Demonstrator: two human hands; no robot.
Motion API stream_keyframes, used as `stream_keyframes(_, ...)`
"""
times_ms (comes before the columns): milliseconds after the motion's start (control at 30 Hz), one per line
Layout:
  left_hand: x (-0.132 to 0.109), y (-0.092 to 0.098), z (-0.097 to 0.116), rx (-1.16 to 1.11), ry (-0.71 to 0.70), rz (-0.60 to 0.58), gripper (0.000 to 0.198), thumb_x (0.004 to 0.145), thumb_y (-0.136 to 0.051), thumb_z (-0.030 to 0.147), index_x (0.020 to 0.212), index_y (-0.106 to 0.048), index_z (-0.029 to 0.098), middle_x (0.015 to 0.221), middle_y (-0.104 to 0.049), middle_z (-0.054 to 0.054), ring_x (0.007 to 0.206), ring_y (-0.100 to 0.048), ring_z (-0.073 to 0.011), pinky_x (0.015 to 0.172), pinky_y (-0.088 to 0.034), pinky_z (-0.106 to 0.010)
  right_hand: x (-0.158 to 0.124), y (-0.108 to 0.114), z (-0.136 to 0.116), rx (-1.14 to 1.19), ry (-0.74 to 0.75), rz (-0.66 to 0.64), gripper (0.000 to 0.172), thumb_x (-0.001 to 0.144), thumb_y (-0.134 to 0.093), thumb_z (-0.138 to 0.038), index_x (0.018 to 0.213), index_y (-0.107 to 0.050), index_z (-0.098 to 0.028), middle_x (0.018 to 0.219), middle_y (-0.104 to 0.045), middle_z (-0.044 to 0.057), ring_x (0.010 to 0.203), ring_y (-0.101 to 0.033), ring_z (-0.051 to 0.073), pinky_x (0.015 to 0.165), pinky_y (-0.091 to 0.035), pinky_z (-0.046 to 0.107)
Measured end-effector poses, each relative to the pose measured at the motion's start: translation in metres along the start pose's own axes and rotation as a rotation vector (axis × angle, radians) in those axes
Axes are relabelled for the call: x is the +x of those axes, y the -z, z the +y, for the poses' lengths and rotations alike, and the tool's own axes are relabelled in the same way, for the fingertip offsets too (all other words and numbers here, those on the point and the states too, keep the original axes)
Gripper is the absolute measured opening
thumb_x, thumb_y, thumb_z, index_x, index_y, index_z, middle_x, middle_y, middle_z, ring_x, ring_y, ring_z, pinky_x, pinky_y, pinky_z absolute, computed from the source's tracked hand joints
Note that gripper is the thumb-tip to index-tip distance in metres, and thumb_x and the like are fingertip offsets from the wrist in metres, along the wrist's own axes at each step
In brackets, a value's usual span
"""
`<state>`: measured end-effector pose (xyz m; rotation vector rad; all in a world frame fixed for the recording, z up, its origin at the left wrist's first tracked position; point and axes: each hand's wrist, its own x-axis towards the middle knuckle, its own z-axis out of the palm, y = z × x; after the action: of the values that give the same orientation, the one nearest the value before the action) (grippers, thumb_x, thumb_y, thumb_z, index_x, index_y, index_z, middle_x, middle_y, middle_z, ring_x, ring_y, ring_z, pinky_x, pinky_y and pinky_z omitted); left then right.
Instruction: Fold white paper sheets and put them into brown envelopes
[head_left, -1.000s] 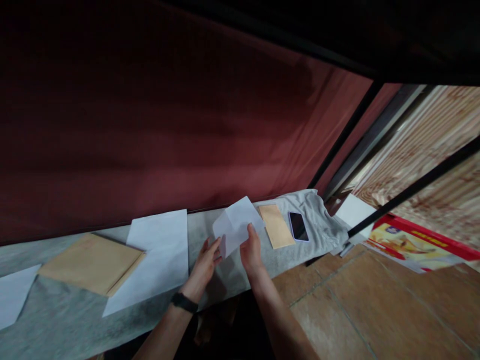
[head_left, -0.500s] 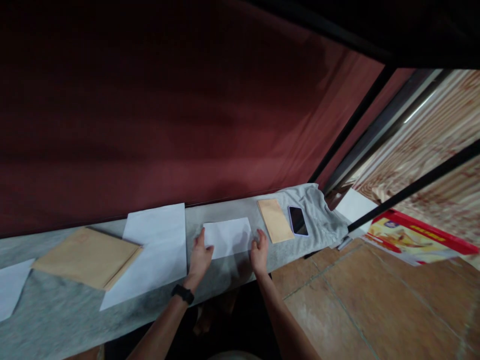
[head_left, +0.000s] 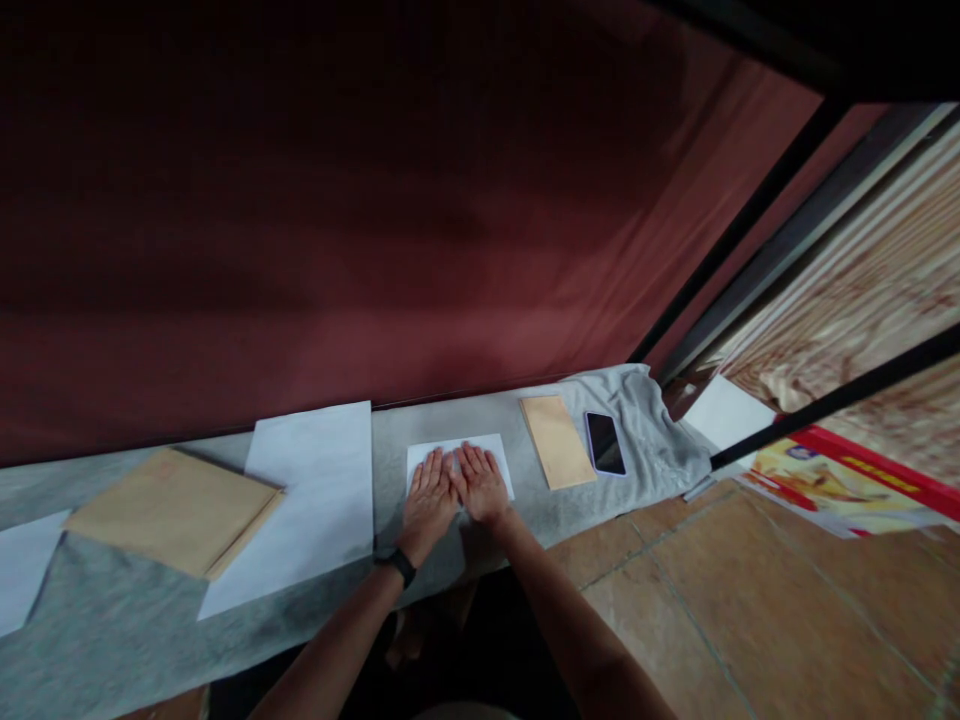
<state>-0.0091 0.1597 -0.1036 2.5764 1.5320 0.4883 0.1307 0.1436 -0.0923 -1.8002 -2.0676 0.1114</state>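
A small white sheet of paper (head_left: 461, 443) lies on the grey cloth, mostly covered by both hands. My left hand (head_left: 431, 500), with a black band on its wrist, rests flat on the paper's left half, fingers stretched out. Beside it my right hand (head_left: 481, 482) lies flat on the right half, the two touching or nearly so at the thumbs. To the right of the paper is a small stack of brown envelopes (head_left: 559, 442). Whether the paper is folded underneath the hands, I cannot tell.
Larger white paper (head_left: 315, 490) lies to the left, partly under big brown envelopes (head_left: 176, 510). Another white sheet (head_left: 26, 570) is at far left. A phone (head_left: 605, 443) sits on the grey cloth (head_left: 652, 435) at right. A red and yellow box (head_left: 840, 480) stands beyond the black frame bar.
Both hands have moved inward from the paper's side edges and now lie flat and close together on it. The view has shifted slightly.
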Motion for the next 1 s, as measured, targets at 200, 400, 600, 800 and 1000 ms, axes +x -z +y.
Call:
stream_keyframes(200,0.0,0.007,-0.008,-0.005,0.081,0.045,0.059,0.098,-0.03,0.029,0.153,-0.035,0.006,0.16,-0.034,-0.019,0.152,-0.024,-0.0274,0.124,-0.02,-0.049,-0.002,0.001,0.024,-0.054,-0.096,0.046,0.054,0.106,-0.038,-0.04,0.154,-0.039,-0.016,0.158,-0.038,0.013,0.148,-0.034,0.028,0.121,-0.023,0.049)
stream_keyframes(400,-0.005,0.014,-0.022,-0.036,0.166,0.081,0.061,0.097,-0.034,0.032,0.152,-0.036,0.004,0.16,-0.034,-0.02,0.152,-0.026,-0.0295,0.123,-0.021,-0.05,-0.009,0.007,0.045,-0.07,-0.166,0.096,0.057,0.106,-0.036,-0.039,0.155,-0.035,-0.011,0.158,-0.038,0.018,0.146,-0.036,0.031,0.119,-0.023,0.053)
stream_keyframes(600,0.005,0.013,-0.003,-0.036,0.167,0.115,0.061,0.098,-0.033,0.029,0.153,-0.034,0.004,0.159,-0.036,-0.02,0.153,-0.023,-0.0293,0.124,-0.017,-0.054,-0.012,0.009,0.044,-0.084,-0.18,0.116,0.056,0.106,-0.036,-0.037,0.155,-0.034,-0.01,0.158,-0.038,0.018,0.146,-0.035,0.032,0.119,-0.023,0.054)
stream_keyframes(800,0.022,-0.007,0.037,-0.108,0.016,0.04,0.059,0.098,-0.032,0.03,0.153,-0.036,0.009,0.159,-0.038,-0.016,0.151,-0.028,-0.0257,0.124,-0.022,-0.049,-0.012,0.012,0.041,-0.087,-0.183,0.118,0.056,0.104,-0.039,-0.035,0.154,-0.036,-0.01,0.157,-0.039,0.018,0.147,-0.034,0.031,0.12,-0.022,0.054)
stream_keyframes(1000,0.013,-0.002,0.007,-0.075,0.039,0.069,0.061,0.099,-0.034,0.036,0.153,-0.036,0.007,0.159,-0.036,-0.018,0.152,-0.026,-0.0269,0.124,-0.022,-0.048,-0.013,0.011,0.041,-0.085,-0.175,0.131,0.055,0.105,-0.037,-0.037,0.154,-0.037,-0.012,0.156,-0.041,0.017,0.145,-0.037,0.031,0.119,-0.023,0.054)
